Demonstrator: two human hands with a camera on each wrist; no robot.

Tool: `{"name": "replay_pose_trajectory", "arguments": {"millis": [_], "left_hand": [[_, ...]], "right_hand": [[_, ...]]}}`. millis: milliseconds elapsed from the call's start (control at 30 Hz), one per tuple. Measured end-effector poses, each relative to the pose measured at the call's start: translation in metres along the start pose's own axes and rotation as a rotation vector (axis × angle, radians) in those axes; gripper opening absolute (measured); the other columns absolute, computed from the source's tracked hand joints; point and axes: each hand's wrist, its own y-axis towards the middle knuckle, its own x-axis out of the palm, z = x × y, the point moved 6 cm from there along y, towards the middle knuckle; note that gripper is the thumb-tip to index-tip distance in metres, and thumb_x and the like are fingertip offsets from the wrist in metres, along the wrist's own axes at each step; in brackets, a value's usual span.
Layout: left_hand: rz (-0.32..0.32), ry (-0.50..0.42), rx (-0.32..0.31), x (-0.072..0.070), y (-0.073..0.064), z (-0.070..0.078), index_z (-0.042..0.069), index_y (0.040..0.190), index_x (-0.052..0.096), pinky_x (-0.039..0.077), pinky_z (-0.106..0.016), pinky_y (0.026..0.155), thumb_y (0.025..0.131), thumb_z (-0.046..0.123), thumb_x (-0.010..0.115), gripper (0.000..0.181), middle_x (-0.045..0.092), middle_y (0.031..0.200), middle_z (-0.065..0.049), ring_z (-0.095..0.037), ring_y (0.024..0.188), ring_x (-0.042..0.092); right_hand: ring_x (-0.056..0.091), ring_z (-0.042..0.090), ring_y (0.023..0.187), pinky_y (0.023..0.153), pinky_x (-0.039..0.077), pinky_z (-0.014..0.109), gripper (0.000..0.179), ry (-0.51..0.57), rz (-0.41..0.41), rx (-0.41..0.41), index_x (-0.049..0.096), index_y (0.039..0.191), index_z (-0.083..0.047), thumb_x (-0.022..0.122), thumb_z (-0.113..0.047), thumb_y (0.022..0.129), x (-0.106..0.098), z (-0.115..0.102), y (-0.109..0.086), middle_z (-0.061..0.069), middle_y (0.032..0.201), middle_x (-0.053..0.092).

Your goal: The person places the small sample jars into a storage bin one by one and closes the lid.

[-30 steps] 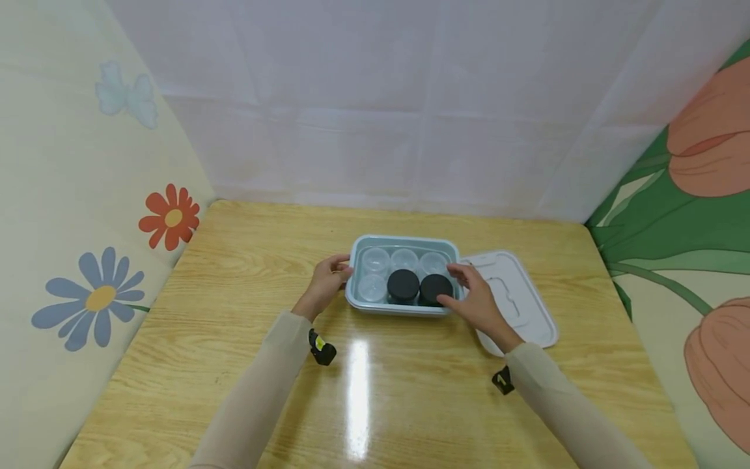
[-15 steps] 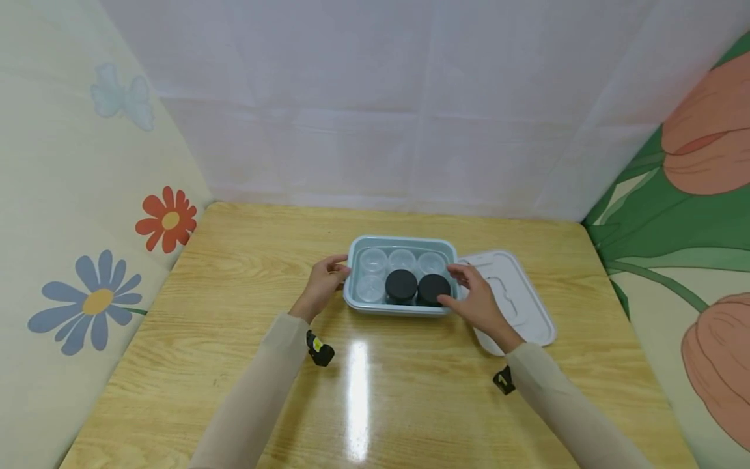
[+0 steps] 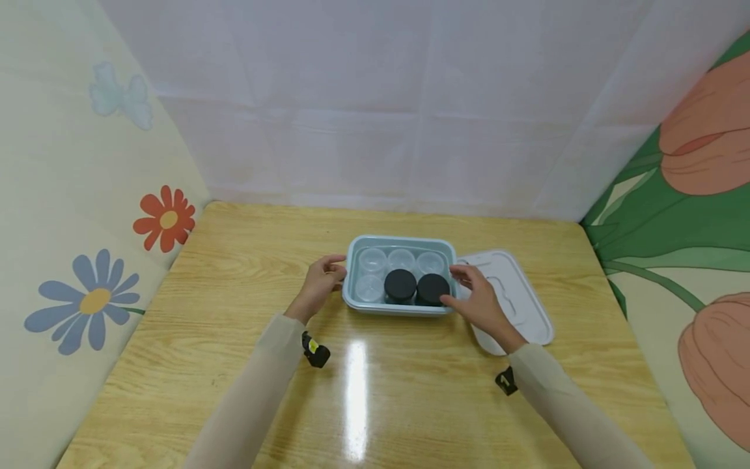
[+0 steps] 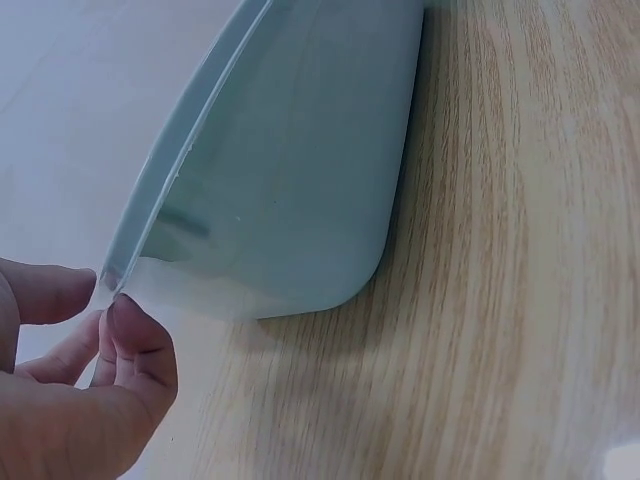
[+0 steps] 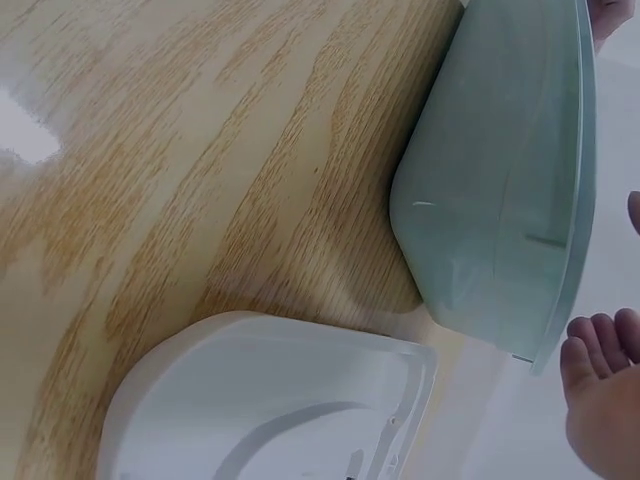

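A pale blue-green plastic box stands open on the table. Inside, two containers with black lids sit at the front, beside several clear round cups or jars. At the box's left end my left hand pinches the rim between thumb and finger, as the left wrist view shows. My right hand is spread at the right end, thumb near the front right corner. In the right wrist view its fingers are loosely bent beside the rim and hold nothing.
A white lid lies flat on the wooden table, right of the box and partly beneath my right forearm. White cloth hangs behind the table, with flowered panels at both sides.
My right hand has shifted slightly outward, its fingertips moving from inside the box's right end to its rim. The left hand stays at the rim, and the view has drifted a little.
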Motion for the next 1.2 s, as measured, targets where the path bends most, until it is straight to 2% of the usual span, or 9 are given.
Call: {"name": "replay_pose_trajectory", "arguments": {"millis": [200, 333, 567, 833, 967, 1100, 1200], "left_hand": [[0.012, -0.028, 0.009, -0.004, -0.002, 0.000, -0.005, 0.134, 0.046, 0.051, -0.022, 0.069, 0.094, -0.002, 0.046, 0.040, 0.050, 0.088, 0.000, -0.006, 0.075, 0.051], [0.028, 0.005, 0.002, -0.010, -0.006, -0.003, -0.004, 0.132, 0.047, 0.049, -0.022, 0.067, 0.095, 0.000, 0.046, 0.038, 0.049, 0.089, 0.000, -0.007, 0.075, 0.049], [0.029, 0.054, -0.047, -0.018, -0.020, -0.017, -0.002, 0.134, 0.047, 0.050, -0.030, 0.076, 0.098, 0.007, 0.044, 0.037, 0.051, 0.101, -0.008, -0.011, 0.080, 0.049], [0.041, 0.064, -0.058, -0.021, -0.030, -0.029, -0.004, 0.130, 0.048, 0.048, -0.026, 0.068, 0.096, 0.006, 0.044, 0.036, 0.052, 0.098, -0.010, -0.011, 0.076, 0.049], [0.033, 0.060, -0.074, -0.019, -0.035, -0.034, -0.005, 0.128, 0.049, 0.047, -0.025, 0.067, 0.095, 0.005, 0.044, 0.035, 0.052, 0.094, -0.006, -0.012, 0.077, 0.049], [0.022, 0.065, -0.087, -0.011, -0.041, -0.042, -0.005, 0.126, 0.051, 0.047, -0.025, 0.066, 0.094, 0.005, 0.045, 0.034, 0.051, 0.087, -0.003, -0.012, 0.076, 0.049], [0.018, 0.062, -0.085, -0.003, -0.046, -0.046, -0.006, 0.124, 0.053, 0.047, -0.026, 0.065, 0.093, 0.004, 0.046, 0.033, 0.052, 0.084, -0.003, -0.012, 0.074, 0.049]], "right_hand": [[0.055, 0.037, 0.115, 0.099, 0.046, 0.049, 0.057, 0.030, 0.012, 0.018, 0.051, 0.126, 0.005, 0.078, -0.006, 0.077, -0.004, 0.003, -0.001, 0.022, 0.126, 0.054], [0.055, 0.037, 0.112, 0.096, 0.048, 0.049, 0.055, 0.032, 0.027, 0.026, 0.051, 0.126, 0.004, 0.077, -0.005, 0.077, -0.008, 0.006, -0.003, 0.022, 0.125, 0.055], [0.057, 0.037, 0.109, 0.093, 0.049, 0.049, 0.049, 0.009, 0.072, 0.047, 0.051, 0.123, 0.007, 0.073, -0.003, 0.080, -0.020, 0.018, -0.010, 0.025, 0.122, 0.055], [0.057, 0.037, 0.109, 0.094, 0.049, 0.048, 0.044, -0.023, 0.107, 0.114, 0.050, 0.125, 0.007, 0.067, -0.002, 0.086, -0.036, 0.038, -0.024, 0.026, 0.123, 0.055], [0.058, 0.036, 0.106, 0.092, 0.050, 0.045, 0.041, -0.029, 0.158, 0.127, 0.052, 0.124, 0.008, 0.066, -0.001, 0.086, -0.046, 0.044, -0.031, 0.026, 0.121, 0.057], [0.058, 0.035, 0.105, 0.090, 0.051, 0.037, 0.039, -0.035, 0.185, 0.152, 0.053, 0.122, 0.009, 0.066, -0.001, 0.086, -0.055, 0.048, -0.039, 0.026, 0.120, 0.057], [0.057, 0.036, 0.106, 0.091, 0.050, 0.039, 0.039, -0.066, 0.186, 0.186, 0.052, 0.122, 0.009, 0.065, -0.002, 0.087, -0.062, 0.053, -0.044, 0.026, 0.120, 0.057]]}}
